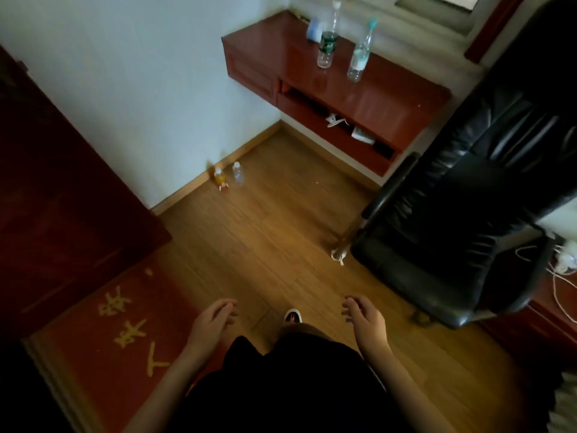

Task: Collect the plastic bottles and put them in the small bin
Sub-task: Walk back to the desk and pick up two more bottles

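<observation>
My left hand (215, 320) and right hand (363, 317) hang empty, fingers loosely curled — two clear bottles (327, 42) stand upright on the red surface (390, 98), two small bottles (229, 176) on the floor (265, 239) beside the wall.

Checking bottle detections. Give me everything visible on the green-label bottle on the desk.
The green-label bottle is clear, thin-looking plastic, tall and slim, with a pale cap and a dark green band around its middle. It looks empty or nearly so. It stands upright on the red-brown desk near the wall corner, with a pale blurred object just behind it and a second clear bottle standing apart to its right. Nothing else appears to touch it; both hands are far off. Label text is unreadable.
</observation>
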Motion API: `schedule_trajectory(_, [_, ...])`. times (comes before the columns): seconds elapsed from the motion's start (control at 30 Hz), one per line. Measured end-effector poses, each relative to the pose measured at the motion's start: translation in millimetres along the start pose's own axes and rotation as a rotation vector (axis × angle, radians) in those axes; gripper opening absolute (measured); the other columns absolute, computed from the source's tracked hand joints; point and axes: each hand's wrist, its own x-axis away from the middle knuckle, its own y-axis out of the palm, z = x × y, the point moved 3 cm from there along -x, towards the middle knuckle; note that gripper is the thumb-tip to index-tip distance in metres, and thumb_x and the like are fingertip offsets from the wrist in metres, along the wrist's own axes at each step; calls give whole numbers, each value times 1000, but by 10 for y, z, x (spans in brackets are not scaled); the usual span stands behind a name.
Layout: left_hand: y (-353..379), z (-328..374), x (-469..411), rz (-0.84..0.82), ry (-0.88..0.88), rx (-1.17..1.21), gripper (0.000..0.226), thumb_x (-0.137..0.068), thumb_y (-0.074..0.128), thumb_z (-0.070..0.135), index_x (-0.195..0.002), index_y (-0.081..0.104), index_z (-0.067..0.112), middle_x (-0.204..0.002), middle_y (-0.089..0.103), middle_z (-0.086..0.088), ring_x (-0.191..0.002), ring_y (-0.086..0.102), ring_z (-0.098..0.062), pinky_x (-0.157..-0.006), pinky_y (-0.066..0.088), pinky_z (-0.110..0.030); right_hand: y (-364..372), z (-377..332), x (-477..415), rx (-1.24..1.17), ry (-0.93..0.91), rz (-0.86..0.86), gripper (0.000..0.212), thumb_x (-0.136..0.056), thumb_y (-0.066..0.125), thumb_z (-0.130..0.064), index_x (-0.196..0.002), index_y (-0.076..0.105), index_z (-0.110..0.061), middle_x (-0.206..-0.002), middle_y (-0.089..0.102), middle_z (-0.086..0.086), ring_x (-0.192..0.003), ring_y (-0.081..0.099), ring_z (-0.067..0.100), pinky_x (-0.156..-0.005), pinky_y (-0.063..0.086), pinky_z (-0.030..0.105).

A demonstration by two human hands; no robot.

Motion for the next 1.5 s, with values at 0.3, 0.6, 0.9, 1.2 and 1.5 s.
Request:
schedule_trajectory(0.3, [-155, 1018, -1305, 151, 4, 163, 23, -100, 41, 6, -105, 62, 0, -90, 64, -16, -81, 59, -25, -66, 48, -21, 46, -1557, -1607, 41, -154, -88, 18, -99, 53, -31, -107, 66, -22, -95, 70, -1, -89, 67, 15, -83, 57, 37])
schedule_trajectory(0.6, [-368, 1824, -3015, 94, 0, 131, 24, -100, 43, 9, -91, 64, 15, -86, 65, -11, -79, 59, -23, -66, 46, -25, 390, -2379, -3065, 25, -92, -80, 14, -100, 51, -31, -102, 64, -27, -96, 70, 0, -91, 68, 16, -85, 57, 37])
schedule_trajectory(0.9, [-655, 3457, -4806, -80, 192, -67, 22, -100, 43, 22, -101, 66, 25, -98, 70, -1, -92, 66, -16, -84, 54, -34, 357, -3189, -3951, -87, 34, 138, 15, -100, 53, -24, -97, 67, -25, -94, 70, -1, -91, 67, 18, -84, 55, 38])
schedule_trajectory(1.2, [-258, 4080, -5890, -176, 135, -81, 23, -100, 45, 16, -98, 66, 23, -97, 70, -4, -92, 66, -18, -84, 53, -32, 244, -3524, -4955, -122, 137, 191, 16, -98, 54, -23, -91, 67, -29, -93, 71, 2, -92, 68, 24, -88, 55, 45])
schedule_trajectory(1.5, [232, 4970, -6745, -208, 172, -168, 22, -99, 47, 20, -96, 67, 28, -92, 71, 4, -88, 65, -10, -81, 49, -27, -102, -4367, -6213, -122, 39, 143, 15, -99, 53, -24, -102, 67, -25, -91, 73, 0, -89, 70, 25, -82, 56, 45])
